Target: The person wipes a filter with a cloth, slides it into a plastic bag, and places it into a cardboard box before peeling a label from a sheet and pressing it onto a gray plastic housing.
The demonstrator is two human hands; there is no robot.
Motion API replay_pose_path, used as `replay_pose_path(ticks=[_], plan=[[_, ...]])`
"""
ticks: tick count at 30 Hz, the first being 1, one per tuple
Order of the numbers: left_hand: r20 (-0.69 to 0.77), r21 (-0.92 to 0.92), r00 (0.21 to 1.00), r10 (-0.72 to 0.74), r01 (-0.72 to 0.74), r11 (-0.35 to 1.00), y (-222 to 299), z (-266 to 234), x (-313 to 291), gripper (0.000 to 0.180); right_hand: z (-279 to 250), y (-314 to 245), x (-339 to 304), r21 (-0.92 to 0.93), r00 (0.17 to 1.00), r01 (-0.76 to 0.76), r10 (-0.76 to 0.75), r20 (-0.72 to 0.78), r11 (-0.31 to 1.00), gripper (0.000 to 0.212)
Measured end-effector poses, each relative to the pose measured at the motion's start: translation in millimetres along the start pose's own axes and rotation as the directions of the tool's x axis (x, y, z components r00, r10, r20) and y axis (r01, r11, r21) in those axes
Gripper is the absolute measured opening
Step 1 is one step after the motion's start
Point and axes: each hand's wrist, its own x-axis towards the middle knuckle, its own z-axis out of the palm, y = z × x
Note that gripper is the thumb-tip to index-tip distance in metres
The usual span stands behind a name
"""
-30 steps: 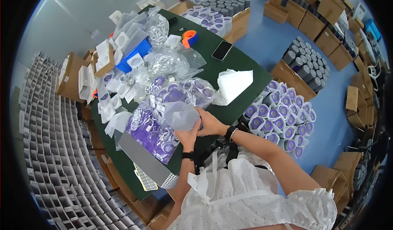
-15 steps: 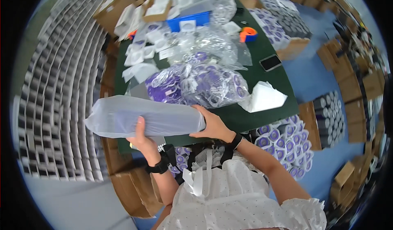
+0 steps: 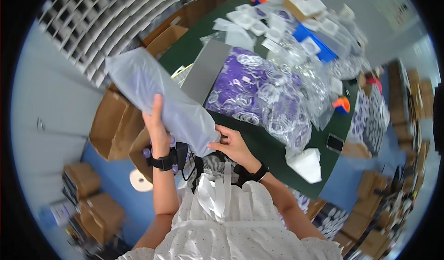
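Note:
A long, rounded package in a frosted, translucent plastic bag lies tilted across both my hands, its far end up to the left. What sits inside shows only as a pale bluish-grey shape. My left hand grips it along its near-left side, thumb lying on top and the other fingers hidden beneath. At the lower right end, my right hand pinches the gathered bag between thumb and fingers. Just beyond the package, a clear bag of purple and white round pieces rests on the table.
The dark green table carries a grey flat panel, crumpled clear bags, a white block, a phone, an orange-and-blue tape roll and a blue bin. An opened cardboard box stands left; white racks rise behind.
My view and body have turned to the left. The package has swung from nearly level to a steep slant, and my right hand has shifted from cupping its end to pinching the bag there.

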Motion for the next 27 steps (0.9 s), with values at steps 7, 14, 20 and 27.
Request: replay_pose_path(ticks=[7,14,20,27], plan=[[-0.019,0.388,0.995,0.097,-0.082,0.918,-13,-44,-61,0.088,49,-29,14,-0.108,0.968,-0.101,0.123,0.219,0.989,0.055],[-0.128,-0.613,0.865,-0.485,0.316,0.724,-52,-151,-92,0.043,79,-50,24,-0.216,0.781,0.277,-0.088,0.619,0.936,0.025],[-0.349,-0.646,0.758,-0.551,0.231,0.728,-107,-259,-111,0.053,25,-27,13,-0.219,0.974,-0.134,0.17,0.152,0.966,0.02],[-0.212,-0.772,0.747,-0.63,0.267,0.576,-177,-356,-68,0.057,-24,-18,26,-0.261,0.917,-0.253,0.145,-0.372,0.932,0.022]])
